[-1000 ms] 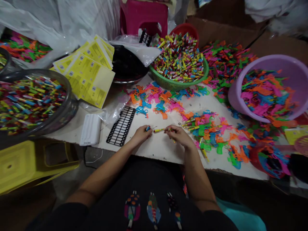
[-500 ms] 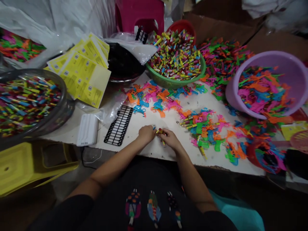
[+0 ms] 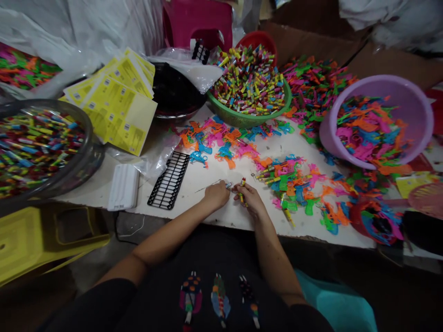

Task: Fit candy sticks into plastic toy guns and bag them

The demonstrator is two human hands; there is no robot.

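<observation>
My left hand (image 3: pixel 217 195) is closed over the table's front part, with a small pale blue piece (image 3: pixel 228 185) poking out of its fingertips. Just to the right, my right hand (image 3: pixel 252 198) pinches a small yellow tube (image 3: pixel 242 183) with a red end, held upright. The two hands are close but apart. To their right lies a pile of plastic toy guns (image 3: pixel 289 182) in green, orange, pink and blue, some with yellow tubes in them. A black slotted plastic rack (image 3: pixel 169 180) lies to the left of my left hand.
A green basin (image 3: pixel 242 121) heaped with small tubes stands behind a row of toy guns (image 3: pixel 221 138). Right of it is a purple tub (image 3: pixel 377 83) of toy guns. At left are a white box (image 3: pixel 123 186), yellow printed sheets (image 3: pixel 117 110) and a dark basin (image 3: pixel 90 133) of tubes.
My hands have drawn apart slightly, and the yellow tube in my right hand has turned upright. The whole view has shifted a little to the left.
</observation>
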